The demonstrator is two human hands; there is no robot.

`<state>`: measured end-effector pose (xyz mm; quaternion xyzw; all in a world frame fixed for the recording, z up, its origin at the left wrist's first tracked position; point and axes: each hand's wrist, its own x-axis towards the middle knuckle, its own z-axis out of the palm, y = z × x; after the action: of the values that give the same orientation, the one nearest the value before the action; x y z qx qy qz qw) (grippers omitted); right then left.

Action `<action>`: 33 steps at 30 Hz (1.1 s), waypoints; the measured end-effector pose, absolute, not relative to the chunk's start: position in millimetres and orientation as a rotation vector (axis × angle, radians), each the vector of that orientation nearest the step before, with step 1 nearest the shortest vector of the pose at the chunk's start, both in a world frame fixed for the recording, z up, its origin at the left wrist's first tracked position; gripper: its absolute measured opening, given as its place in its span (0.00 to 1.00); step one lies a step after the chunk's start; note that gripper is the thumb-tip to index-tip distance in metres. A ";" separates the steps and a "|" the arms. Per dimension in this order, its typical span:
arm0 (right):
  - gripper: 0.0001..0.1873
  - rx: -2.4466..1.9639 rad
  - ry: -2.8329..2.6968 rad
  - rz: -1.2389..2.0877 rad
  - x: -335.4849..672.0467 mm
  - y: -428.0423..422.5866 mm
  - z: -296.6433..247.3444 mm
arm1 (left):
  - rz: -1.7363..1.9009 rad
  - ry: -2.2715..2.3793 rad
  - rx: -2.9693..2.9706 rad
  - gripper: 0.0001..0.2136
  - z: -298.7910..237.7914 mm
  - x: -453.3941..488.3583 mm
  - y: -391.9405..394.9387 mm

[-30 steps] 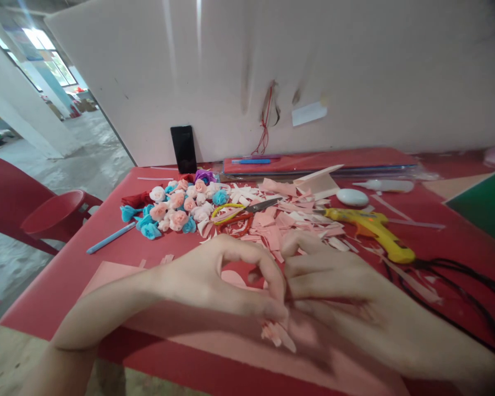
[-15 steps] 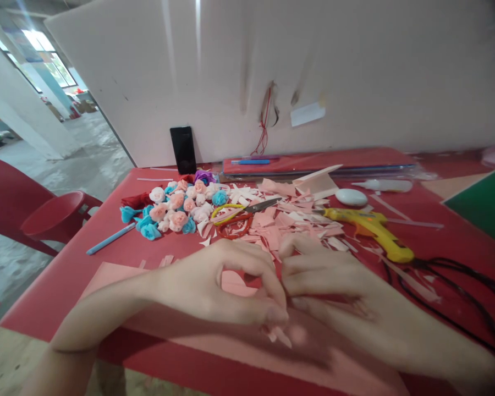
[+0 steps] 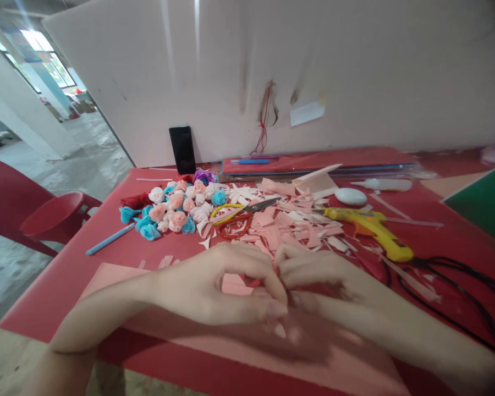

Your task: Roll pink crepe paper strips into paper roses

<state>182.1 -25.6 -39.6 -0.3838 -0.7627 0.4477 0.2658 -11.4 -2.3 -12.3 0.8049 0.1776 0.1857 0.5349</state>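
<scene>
My left hand (image 3: 231,283) is closed in a pinch, thumb against forefinger. A small piece of pale pink paper (image 3: 280,330) pokes out beneath its fingertips; the rest of it is hidden. Against these fingers press the curled fingertips of my right hand (image 3: 330,280), and what they grip cannot be seen. Both hands are above a large pink paper sheet (image 3: 181,330) on the red table (image 3: 45,291). Just beyond them are a heap of pink paper scraps (image 3: 272,234) and scissors (image 3: 235,220) with yellow and orange handles.
Several paper roses (image 3: 176,202) are heaped at the back left, near an upright phone (image 3: 183,149) and a blue stick (image 3: 110,238). A yellow glue gun (image 3: 369,225) lies right, its black cord (image 3: 457,275) trailing. A white panel (image 3: 214,71) stands behind.
My right hand's fingers have shifted slightly and its thumb is a little higher. Less of the small paper piece shows below my left fingertips. My left hand is almost still.
</scene>
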 end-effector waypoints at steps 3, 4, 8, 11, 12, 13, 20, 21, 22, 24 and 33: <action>0.11 -1.024 -1.912 1.414 181.6 -22.8 -43.6 | 0.420 0.461 1.857 0.06 -12.6 -9.2 -1.6; 0.11 -1.012 -1.869 1.493 181.3 -21.6 -45.3 | 0.408 0.476 1.825 0.06 -12.9 -8.5 -1.1; 0.11 -1.010 -1.712 1.752 179.9 -18.5 -51.5 | 0.337 0.491 1.614 0.08 -13.9 -6.5 1.6; 0.10 -1.020 -1.653 1.826 180.5 -18.3 -54.5 | 0.311 0.522 1.500 0.09 -14.8 -5.7 3.5; 0.10 -1.017 -1.663 1.796 181.2 -18.2 -55.0 | 0.320 0.537 1.480 0.08 -15.2 -5.4 3.8; 0.10 -1.013 -1.681 1.739 182.1 -17.8 -55.2 | 0.342 0.551 1.461 0.08 -15.7 -5.2 4.0; 0.21 -0.879 -2.038 1.228 187.7 -8.2 -54.8 | 0.546 0.496 1.508 0.13 -16.4 -7.4 3.9; 0.23 -0.860 -2.087 1.159 187.3 -6.9 -55.0 | 0.540 0.501 1.516 0.14 -15.4 -7.9 3.6; 0.25 -0.841 -2.129 1.098 186.8 -6.0 -55.2 | 0.529 0.512 1.521 0.14 -14.3 -8.3 3.0; 0.27 -0.802 -2.191 0.993 185.5 -5.5 -55.1 | 0.506 0.548 1.527 0.14 -11.5 -8.7 1.5; 0.16 -0.823 -2.188 0.925 194.3 -10.1 -52.7 | 0.545 0.688 1.717 0.10 -8.3 -9.8 -0.5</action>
<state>194.3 -10.1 -52.7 -0.3114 -0.8277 0.3500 0.3088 -9.8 -0.5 -8.3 0.7314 0.2930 0.2324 0.5702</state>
